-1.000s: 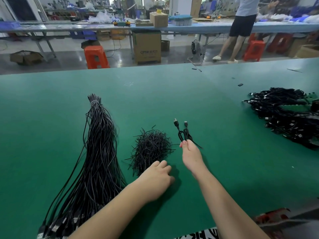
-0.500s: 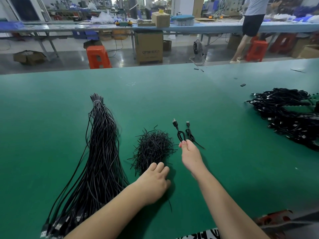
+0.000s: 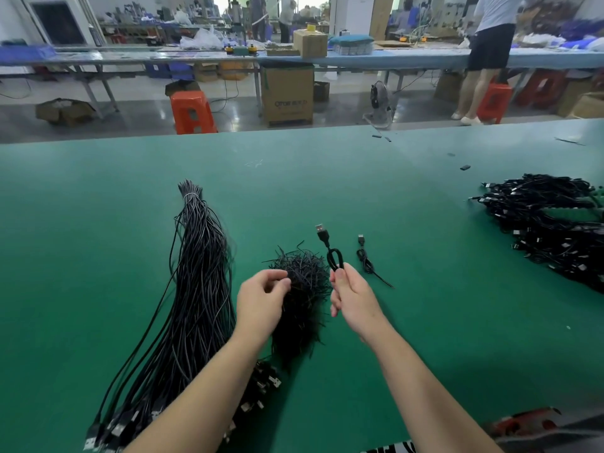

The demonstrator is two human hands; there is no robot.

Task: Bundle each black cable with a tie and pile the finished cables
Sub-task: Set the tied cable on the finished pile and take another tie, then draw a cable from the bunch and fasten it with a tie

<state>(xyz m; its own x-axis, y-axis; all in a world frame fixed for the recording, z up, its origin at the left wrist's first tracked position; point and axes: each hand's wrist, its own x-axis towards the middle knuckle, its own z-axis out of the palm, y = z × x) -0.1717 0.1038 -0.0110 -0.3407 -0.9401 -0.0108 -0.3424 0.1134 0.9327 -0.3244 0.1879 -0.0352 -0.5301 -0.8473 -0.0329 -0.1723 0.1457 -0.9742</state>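
A folded black cable (image 3: pixel 335 256) is pinched by the right hand (image 3: pixel 351 297); ties (image 3: pixel 304 282) (at nine o'clock) are pinched by the left hand (image 3: pixel 261 299).

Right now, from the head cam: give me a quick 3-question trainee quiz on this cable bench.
1. True or false: the right hand holds a looped black cable with its USB plug pointing away from the person.
2. The left hand is at which heap? A) the loose cables B) the pile of ties C) the finished cables
3. Fill in: the finished cables lie on the green table to the person's ____.

Key: 1 true; 2 B; 3 right.
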